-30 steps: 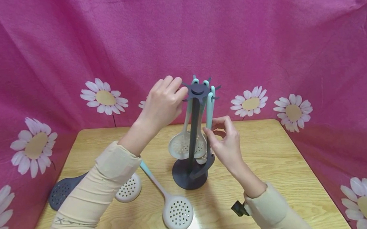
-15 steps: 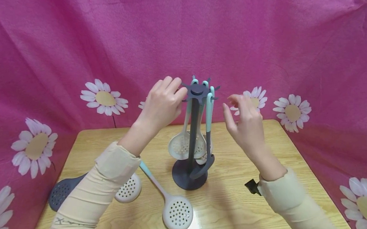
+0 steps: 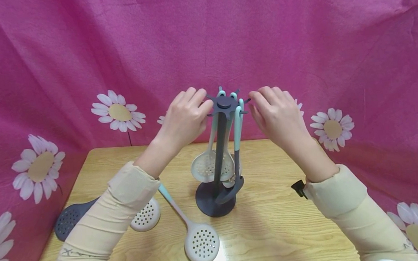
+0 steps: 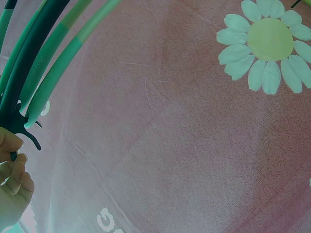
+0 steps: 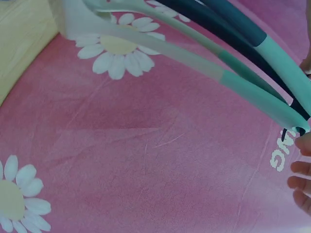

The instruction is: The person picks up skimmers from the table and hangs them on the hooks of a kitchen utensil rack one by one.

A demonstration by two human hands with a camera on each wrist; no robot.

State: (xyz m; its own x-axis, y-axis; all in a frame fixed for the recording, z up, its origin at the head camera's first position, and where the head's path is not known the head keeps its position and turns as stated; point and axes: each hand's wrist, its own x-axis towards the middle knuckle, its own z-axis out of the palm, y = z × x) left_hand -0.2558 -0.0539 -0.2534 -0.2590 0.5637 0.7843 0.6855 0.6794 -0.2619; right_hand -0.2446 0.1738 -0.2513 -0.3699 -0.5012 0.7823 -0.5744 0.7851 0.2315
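A dark utensil stand (image 3: 220, 146) rises from a round base (image 3: 207, 204) in the head view. Several teal-handled utensils hang from its hooked top, among them a pale slotted spoon (image 3: 200, 168) and a dark ladle (image 3: 237, 134) on the right. My left hand (image 3: 189, 113) pinches a hook on the top's left side; the left wrist view shows the dark hook between thumb (image 4: 10, 141) and fingers. Opposite it, my right hand (image 3: 277, 112) has thumb and forefinger at the tip of a right-hand hook. At the right wrist view's edge, its fingers (image 5: 301, 184) are partly cut off.
On the wooden table (image 3: 287, 231) lie a pale skimmer (image 3: 202, 243) in front of the stand, another pale perforated head (image 3: 145, 215), and a dark perforated utensil (image 3: 68, 221) partly behind the left forearm. A pink flowered cloth (image 3: 143, 41) encloses the table's back and sides.
My right hand has let go of the ladle's handle, moved out to the right and come up to a hook on the stand's top. The left hand has stayed put.
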